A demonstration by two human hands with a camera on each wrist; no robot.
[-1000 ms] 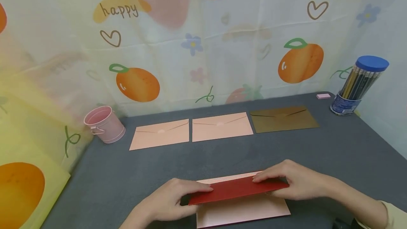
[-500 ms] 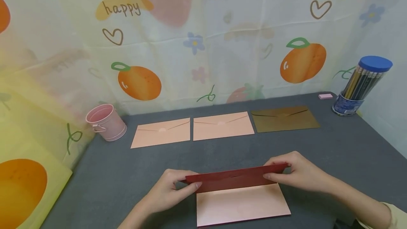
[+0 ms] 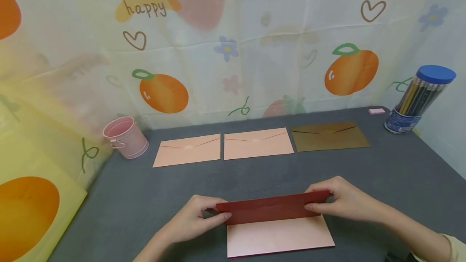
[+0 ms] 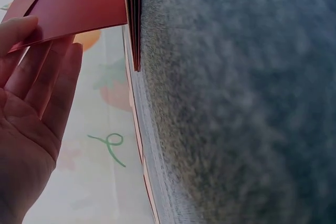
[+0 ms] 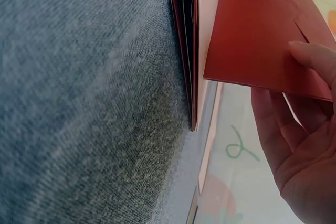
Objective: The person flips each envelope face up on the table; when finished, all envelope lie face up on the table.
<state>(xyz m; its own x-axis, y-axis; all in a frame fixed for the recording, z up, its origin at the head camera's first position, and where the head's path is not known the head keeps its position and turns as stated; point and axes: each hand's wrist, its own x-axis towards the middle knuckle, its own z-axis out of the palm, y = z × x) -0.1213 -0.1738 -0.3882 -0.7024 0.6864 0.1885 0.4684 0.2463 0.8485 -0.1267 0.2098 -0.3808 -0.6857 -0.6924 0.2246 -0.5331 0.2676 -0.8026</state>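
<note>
A dark red envelope (image 3: 271,209) is held up on its long edge near the table's front. My left hand (image 3: 202,216) pinches its left end, thumb in front and fingers behind. At the other end my right hand (image 3: 340,203) pinches it the same way. Under it lies a pink envelope (image 3: 280,235), the top of a thin stack (image 5: 189,51) of envelopes on the grey table (image 3: 382,173). The left wrist view shows the red envelope (image 4: 79,3) against my left hand (image 4: 37,77); in the right wrist view the red envelope (image 5: 252,35) meets my right hand (image 5: 299,129).
Two pink envelopes (image 3: 187,151) (image 3: 257,143) and an olive-gold envelope (image 3: 329,136) lie in a row at the back. A pink bucket (image 3: 125,136) stands at the back left. At the back right are a pencil jar (image 3: 418,94) and a pink eraser (image 3: 376,111). A printed curtain (image 3: 233,51) hangs behind.
The red envelope lay tilted low over the pink one a second ago; both hands have raised it onto its edge, uncovering more of the pink envelope. Since half a second ago it barely moved.
</note>
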